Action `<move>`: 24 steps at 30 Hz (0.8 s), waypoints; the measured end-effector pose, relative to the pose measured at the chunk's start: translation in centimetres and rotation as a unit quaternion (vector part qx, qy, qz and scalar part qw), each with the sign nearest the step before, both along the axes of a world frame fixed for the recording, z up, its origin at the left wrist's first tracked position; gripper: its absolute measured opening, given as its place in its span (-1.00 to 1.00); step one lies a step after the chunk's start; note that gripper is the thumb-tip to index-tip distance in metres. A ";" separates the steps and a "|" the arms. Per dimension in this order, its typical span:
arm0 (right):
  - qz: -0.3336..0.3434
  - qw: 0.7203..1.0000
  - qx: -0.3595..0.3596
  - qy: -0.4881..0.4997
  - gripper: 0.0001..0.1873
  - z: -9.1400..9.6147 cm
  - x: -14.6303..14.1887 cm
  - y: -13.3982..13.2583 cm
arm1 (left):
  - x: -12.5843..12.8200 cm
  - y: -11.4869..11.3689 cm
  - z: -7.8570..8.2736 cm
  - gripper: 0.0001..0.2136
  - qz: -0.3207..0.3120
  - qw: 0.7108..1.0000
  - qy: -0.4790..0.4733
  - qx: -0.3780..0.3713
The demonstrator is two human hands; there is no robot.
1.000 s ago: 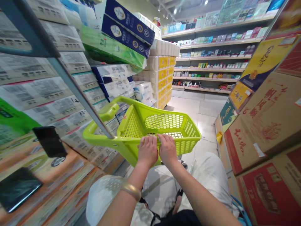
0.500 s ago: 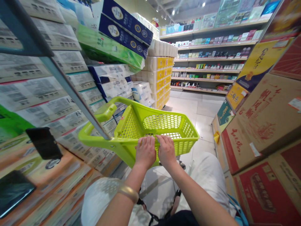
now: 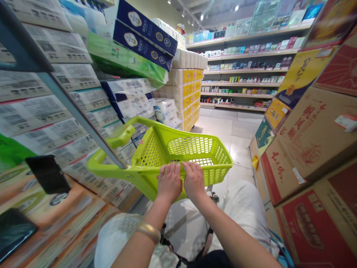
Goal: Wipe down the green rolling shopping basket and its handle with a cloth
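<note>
A lime-green plastic shopping basket [image 3: 220, 158] with perforated walls stands in front of me in a shop aisle; nothing shows inside it. My left hand [image 3: 169, 182] rests on its near rim with the fingers curled over the edge. Right beside it, my right hand [image 3: 193, 179] grips the same rim, fingers bent over it. The two hands almost touch. A gold bangle [image 3: 148, 230] sits on my left wrist. The basket's long green handle [image 3: 122, 136] sticks out to the left.
Stacked tissue and paper-roll packs [image 3: 134, 52] fill the left side behind a grey metal post [image 3: 80, 119]. Brown and red cartons [image 3: 312, 134] line the right. Tiled floor [image 3: 237, 130] runs ahead to product shelves [image 3: 245, 70]. A yellow-labelled stack [image 3: 191, 89] stands ahead left.
The view and basket have drifted slightly left and forward along the aisle. Both hands stay on the basket's near rim as before.
</note>
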State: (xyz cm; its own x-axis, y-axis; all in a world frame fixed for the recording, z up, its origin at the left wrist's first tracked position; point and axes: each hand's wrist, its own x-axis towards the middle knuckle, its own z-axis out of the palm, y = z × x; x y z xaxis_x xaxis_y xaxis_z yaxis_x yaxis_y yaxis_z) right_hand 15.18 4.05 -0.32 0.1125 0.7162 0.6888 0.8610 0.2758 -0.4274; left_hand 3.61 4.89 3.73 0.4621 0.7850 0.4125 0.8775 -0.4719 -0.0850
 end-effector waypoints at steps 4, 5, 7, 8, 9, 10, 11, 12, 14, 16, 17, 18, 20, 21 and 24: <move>0.000 0.999 0.004 -0.036 -0.53 -0.5 1.9 -0.3 | -0.3 0.2 -0.2 -0.65 -0.005 1.000 0.004 -0.006; -0.013 0.999 0.008 -0.044 -0.52 -0.8 3.1 -0.6 | -0.3 0.2 -0.3 -0.64 -0.006 1.000 0.003 -0.006; -0.046 0.998 0.011 -0.048 -0.50 -1.4 5.6 -1.0 | -0.2 0.2 -0.4 -0.63 -0.007 1.000 -0.003 -0.005; -0.063 0.997 0.010 -0.047 -0.49 -1.5 6.5 -1.2 | -0.1 0.2 -0.4 -0.63 -0.007 1.000 -0.006 -0.005; -0.079 0.996 0.008 -0.042 -0.49 -1.6 7.0 -1.2 | 0.0 0.2 -0.4 -0.63 -0.006 1.000 -0.010 -0.005; -0.092 0.995 0.005 -0.034 -0.49 -1.6 7.0 -1.2 | 0.1 0.2 -0.4 -0.64 -0.006 1.000 -0.012 -0.006; -0.097 0.995 0.004 -0.025 -0.49 -1.4 6.6 -1.1 | 0.2 0.1 -0.4 -0.64 -0.006 1.000 -0.012 -0.008; -0.093 0.995 0.003 -0.016 -0.49 -1.2 5.8 -0.9 | 0.3 0.1 -0.4 -0.65 -0.005 1.000 -0.011 -0.009; -0.060 0.998 0.006 -0.006 -0.50 -0.6 3.4 -0.5 | 0.4 0.1 -0.3 -0.66 -0.001 1.000 -0.008 -0.009; -0.022 1.000 0.002 -0.003 -0.53 0.0 1.1 -0.1 | 0.3 0.1 -0.2 -0.67 0.002 1.000 -0.003 -0.005; -0.008 1.000 0.002 -0.002 -0.54 0.1 0.3 0.0 | 0.2 0.1 -0.1 -0.68 0.002 1.000 -0.001 -0.002; 0.002 1.000 0.000 -0.004 -0.56 0.2 0.0 0.0 | 0.1 0.0 -0.1 -0.69 0.001 1.000 0.002 0.001; 0.011 1.000 0.001 -0.018 -0.56 0.0 0.5 -0.1 | 0.0 0.0 -0.1 -0.70 -0.004 1.000 0.006 0.004; 0.010 1.000 0.003 -0.028 -0.56 -0.2 1.3 -0.3 | -0.1 0.0 -0.1 -0.70 -0.005 1.000 0.007 0.003; -0.022 0.999 0.013 -0.046 -0.53 -1.0 4.5 -0.9 | -0.1 0.0 -0.2 -0.69 -0.005 1.000 0.001 -0.007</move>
State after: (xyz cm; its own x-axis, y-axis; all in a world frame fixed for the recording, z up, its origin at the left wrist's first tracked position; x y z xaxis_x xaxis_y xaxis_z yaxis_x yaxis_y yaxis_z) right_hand 19.64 3.16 -1.33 0.0790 0.6940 0.7156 0.9075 0.2470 -0.3397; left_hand 3.50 4.85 3.58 0.4705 0.7859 0.4013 0.8727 -0.4816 -0.0801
